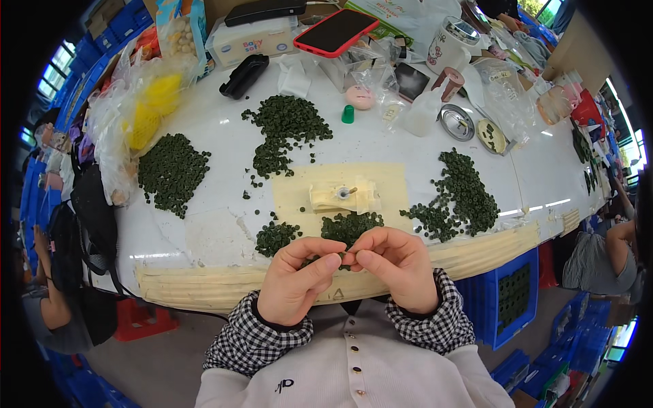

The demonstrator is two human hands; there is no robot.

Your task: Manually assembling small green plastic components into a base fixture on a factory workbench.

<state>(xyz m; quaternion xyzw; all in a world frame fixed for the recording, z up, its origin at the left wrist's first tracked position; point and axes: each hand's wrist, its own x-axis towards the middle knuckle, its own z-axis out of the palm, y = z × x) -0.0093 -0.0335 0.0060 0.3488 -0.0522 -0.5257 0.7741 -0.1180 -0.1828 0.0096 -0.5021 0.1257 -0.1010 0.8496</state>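
Observation:
My left hand [299, 280] and my right hand [398, 265] meet at the fingertips over the table's near edge. Both are closed in a pinch, thumb against fingers. What sits between the fingertips is too small and covered to make out. Just beyond them lies a small pile of dark green round pieces [352, 226], partly hidden by my fingers. Another small pile [275, 238] is beside my left hand. Farther off, a tape-wrapped block [326, 197] with a short metal pin stands on a beige taped patch [289, 187].
Larger heaps of green pieces lie at left [173, 173], far middle [289, 126] and right [462, 197]. A red-edged phone [337, 32], a white mug [449, 46], a round tin [456, 122] and plastic bags [112, 129] crowd the back and sides. A blue crate [507, 299] stands below right.

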